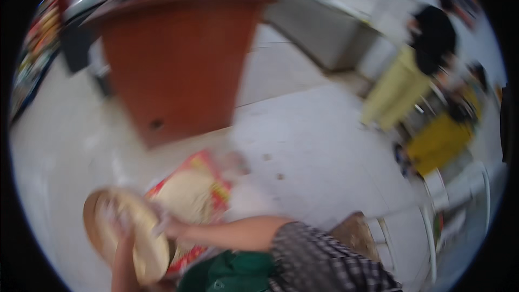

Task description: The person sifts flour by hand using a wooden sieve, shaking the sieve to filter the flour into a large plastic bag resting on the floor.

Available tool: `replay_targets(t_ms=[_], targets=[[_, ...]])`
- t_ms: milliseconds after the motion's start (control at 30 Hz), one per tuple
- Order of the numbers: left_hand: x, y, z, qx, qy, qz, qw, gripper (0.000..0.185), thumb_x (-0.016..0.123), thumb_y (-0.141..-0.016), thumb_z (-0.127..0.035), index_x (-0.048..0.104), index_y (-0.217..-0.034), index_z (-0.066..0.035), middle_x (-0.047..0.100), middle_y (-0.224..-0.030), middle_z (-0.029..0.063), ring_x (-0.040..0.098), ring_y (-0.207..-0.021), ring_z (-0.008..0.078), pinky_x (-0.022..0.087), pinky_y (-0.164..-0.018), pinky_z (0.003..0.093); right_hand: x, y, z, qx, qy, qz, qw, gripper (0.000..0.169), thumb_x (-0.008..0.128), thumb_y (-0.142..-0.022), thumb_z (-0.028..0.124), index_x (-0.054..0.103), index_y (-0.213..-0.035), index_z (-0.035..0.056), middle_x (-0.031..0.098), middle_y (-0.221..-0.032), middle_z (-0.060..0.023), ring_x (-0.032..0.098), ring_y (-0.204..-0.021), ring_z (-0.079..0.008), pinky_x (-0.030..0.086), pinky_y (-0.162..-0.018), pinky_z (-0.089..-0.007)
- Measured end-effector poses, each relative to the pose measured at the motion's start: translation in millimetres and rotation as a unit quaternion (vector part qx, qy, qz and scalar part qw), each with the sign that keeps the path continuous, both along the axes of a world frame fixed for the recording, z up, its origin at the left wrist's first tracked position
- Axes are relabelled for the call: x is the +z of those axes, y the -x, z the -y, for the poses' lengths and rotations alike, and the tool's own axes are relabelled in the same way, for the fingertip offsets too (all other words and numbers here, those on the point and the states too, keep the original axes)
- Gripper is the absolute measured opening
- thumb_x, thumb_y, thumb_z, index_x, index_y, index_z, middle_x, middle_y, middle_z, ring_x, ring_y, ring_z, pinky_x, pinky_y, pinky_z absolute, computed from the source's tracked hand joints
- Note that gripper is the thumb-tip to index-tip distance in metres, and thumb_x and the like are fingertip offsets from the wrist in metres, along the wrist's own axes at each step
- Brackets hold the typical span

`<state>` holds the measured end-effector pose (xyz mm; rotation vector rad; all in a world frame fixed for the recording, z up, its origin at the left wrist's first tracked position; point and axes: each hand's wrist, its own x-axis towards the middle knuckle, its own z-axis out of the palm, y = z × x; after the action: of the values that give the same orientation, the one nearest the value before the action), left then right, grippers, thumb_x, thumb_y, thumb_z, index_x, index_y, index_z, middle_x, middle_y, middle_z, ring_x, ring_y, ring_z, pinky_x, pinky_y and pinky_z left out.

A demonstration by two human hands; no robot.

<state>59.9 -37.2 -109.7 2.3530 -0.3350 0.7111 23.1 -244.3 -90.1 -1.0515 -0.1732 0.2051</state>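
Note:
A round shallow tray (152,251), possibly a sieve, tilts at the lower left with pale powdery material inside it. My left hand (117,217) reaches into it, and blur hides whether the fingers grip anything. At its right rim, my right hand (167,224) holds on with whitish, blurred fingers. Just beyond the right hand, a red and yellow printed sack (221,194) lies under a heap of pale, flour-like material (186,194).
A reddish-brown wooden cabinet (178,65) stands ahead on the pale tiled floor (316,138). To the right are a person in a black top (436,36), a yellow item (440,142) and a light metal-framed rack (429,243). Packed shelves (36,56) line the far left.

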Motion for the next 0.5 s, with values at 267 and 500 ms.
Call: replay_targets(t_ms=[267,500], targets=[[12.8,29.7,25.0,-0.075,-0.046,-0.133,0.987,0.069,0.053,-0.085,-0.035,0.028,-0.138,0.002,0.029,-0.141,0.0244,0.023,-0.132,0.0412,0.021,-0.109,0.0481,70.8,14.0,7.1,0.062,0.316,-0.095,0.942,0.103,0.063,-0.061,0.013,0.005,-0.146,0.0083,0.045,-0.12,-0.0299,0.052,-0.108,-0.0384,0.044,-0.09,-0.0373],[51.7,34.4,18.1,-0.189,-0.252,-0.095,0.944,0.059,0.052,-0.086,-0.027,0.034,-0.133,0.005,0.039,-0.133,0.0265,0.034,-0.126,0.0431,0.023,-0.108,0.0494,64.0,0.5,-6.7,0.094,0.255,-0.153,0.95,0.103,0.062,-0.059,0.011,0.007,-0.146,0.0103,0.047,-0.12,-0.028,0.051,-0.109,-0.0358,0.044,-0.088,-0.0368]])
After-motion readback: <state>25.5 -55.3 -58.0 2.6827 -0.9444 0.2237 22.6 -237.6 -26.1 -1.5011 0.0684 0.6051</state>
